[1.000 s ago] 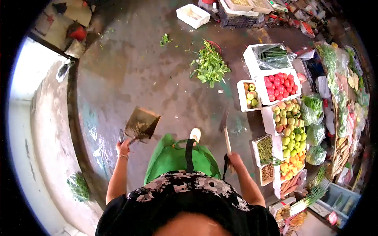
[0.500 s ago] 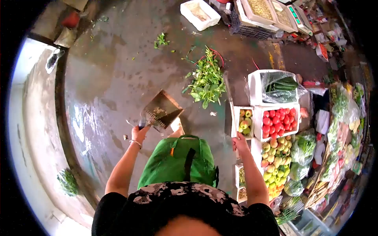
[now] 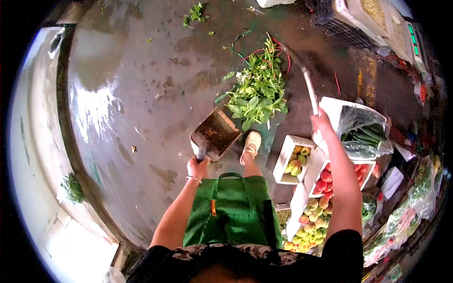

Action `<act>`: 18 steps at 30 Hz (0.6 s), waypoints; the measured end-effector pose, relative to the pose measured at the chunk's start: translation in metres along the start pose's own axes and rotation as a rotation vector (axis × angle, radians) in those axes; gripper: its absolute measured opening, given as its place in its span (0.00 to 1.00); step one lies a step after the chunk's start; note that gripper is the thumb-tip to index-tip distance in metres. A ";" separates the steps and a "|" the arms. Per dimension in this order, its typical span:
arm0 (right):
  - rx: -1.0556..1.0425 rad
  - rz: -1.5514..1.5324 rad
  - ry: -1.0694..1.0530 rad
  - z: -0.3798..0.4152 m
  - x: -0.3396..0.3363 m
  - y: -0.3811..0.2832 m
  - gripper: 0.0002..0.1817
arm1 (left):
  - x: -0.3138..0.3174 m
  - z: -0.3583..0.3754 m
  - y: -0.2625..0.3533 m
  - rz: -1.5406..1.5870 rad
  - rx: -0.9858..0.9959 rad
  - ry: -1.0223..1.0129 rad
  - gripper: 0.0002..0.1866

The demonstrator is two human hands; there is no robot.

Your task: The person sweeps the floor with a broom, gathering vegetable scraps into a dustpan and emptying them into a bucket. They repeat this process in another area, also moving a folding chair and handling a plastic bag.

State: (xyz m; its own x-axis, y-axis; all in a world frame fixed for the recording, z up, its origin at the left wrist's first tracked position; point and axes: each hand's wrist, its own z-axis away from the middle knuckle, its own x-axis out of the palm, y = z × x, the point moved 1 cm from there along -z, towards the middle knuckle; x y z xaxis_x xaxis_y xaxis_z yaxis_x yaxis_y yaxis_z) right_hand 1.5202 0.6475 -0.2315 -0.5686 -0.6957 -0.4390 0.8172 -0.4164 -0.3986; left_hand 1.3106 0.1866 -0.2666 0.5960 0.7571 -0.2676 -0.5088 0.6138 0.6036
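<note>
My left hand (image 3: 197, 167) is closed around the dark handle of a dustpan (image 3: 215, 134). The pan is rusty brown inside and sits low over the floor, just left of a foot in a beige clog (image 3: 252, 144). Beyond it lies a heap of leafy green stems (image 3: 258, 92), with red and green ties at its far side. Out to the right, my right hand (image 3: 321, 122) grips a long pale stick (image 3: 309, 87), which reaches forward past the heap's right side. Its thin far end is near the red ties.
Boxes of green and yellow fruit (image 3: 296, 160), tomatoes (image 3: 325, 181) and bagged cucumbers (image 3: 364, 134) line the right. A dark crate (image 3: 340, 29) stands at the back right. Scattered leaves (image 3: 196, 14) lie on the wet floor. A pale ledge (image 3: 40, 118) borders the left.
My right hand has swung forward and outward, bringing the stick beside the heap's far end. The dustpan has shifted right, closer to the heap. The view has moved, and the clog now shows fully.
</note>
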 end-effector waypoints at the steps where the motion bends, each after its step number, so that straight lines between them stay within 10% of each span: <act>1: -0.058 -0.001 0.039 -0.026 -0.006 -0.011 0.32 | 0.005 -0.002 -0.012 0.003 -0.011 0.007 0.04; 9: -0.127 0.309 0.029 -0.147 0.024 -0.067 0.21 | 0.035 -0.009 -0.037 0.119 -0.068 0.143 0.06; 18: -0.015 0.650 -0.329 0.003 0.096 0.031 0.38 | 0.105 -0.088 0.046 0.078 0.059 -0.001 0.06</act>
State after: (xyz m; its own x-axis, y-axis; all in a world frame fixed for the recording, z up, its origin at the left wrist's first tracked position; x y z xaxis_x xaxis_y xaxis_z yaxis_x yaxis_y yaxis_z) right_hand 1.4915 0.5664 -0.2837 0.0907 -0.9406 -0.3271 0.9774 0.1471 -0.1520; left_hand 1.2948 0.3142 -0.3327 0.5567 0.8019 -0.2171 -0.5164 0.5387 0.6657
